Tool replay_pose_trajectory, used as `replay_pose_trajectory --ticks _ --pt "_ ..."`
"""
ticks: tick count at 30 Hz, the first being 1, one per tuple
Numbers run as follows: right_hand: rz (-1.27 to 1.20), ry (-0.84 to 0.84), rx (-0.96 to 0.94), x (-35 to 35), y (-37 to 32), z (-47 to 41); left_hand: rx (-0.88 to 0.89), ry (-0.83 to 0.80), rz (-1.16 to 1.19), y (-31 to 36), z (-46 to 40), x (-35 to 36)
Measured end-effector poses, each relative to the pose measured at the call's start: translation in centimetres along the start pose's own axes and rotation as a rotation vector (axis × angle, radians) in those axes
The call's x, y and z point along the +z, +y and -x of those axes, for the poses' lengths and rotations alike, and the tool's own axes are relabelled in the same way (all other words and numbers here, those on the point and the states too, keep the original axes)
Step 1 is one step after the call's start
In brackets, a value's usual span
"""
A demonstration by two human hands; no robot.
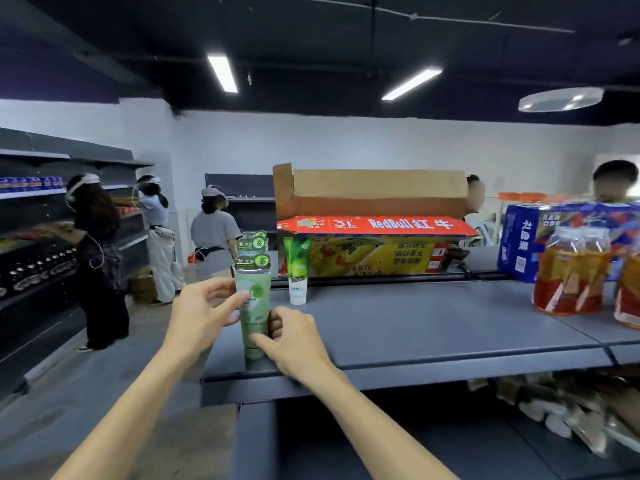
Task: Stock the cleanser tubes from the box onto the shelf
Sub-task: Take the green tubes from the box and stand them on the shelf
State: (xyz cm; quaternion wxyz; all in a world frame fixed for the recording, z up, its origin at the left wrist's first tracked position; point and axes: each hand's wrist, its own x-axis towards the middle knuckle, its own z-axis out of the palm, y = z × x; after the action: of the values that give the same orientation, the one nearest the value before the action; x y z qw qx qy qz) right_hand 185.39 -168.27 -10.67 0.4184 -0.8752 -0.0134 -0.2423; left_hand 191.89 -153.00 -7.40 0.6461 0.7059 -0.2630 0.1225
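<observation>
A pale green cleanser tube (253, 299) stands cap-down near the left front corner of the grey shelf (433, 327). My left hand (204, 311) holds its upper body from the left, thumb across the front. My right hand (291, 336) pinches its lower part from the right. Two more pale green tubes (252, 242) stand right behind it. A darker green tube with a white cap (297, 271) stands a little to the right. The open cardboard box (374, 244) with red and yellow print lies at the back of the shelf.
Bottled orange drinks (571, 271) and a blue pack (526, 240) crowd the shelf's right end. Three people (214, 233) work at dark shelving (31, 237) across the aisle on the left. A lower shelf (554, 410) holds packaged goods at right.
</observation>
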Motion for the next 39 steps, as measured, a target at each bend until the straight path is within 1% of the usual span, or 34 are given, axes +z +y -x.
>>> replay_pose_trajectory --ticks 5,15,20,39 --pt "-0.008 0.042 0.02 0.5 0.7 -1.1 -0.005 0.019 0.017 -0.4 -0.8 0.4" --pt "0.022 0.078 0.043 1.8 1.3 -2.8 0.017 0.025 -0.048 -1.1 -2.0 0.0" --pt "0.042 0.08 0.038 2.2 1.4 -3.7 0.003 0.02 -0.038 -1.4 -2.7 -0.2" --pt "0.034 0.09 0.048 2.9 2.0 -4.7 0.035 0.001 -0.049 -2.2 -3.6 -0.2"
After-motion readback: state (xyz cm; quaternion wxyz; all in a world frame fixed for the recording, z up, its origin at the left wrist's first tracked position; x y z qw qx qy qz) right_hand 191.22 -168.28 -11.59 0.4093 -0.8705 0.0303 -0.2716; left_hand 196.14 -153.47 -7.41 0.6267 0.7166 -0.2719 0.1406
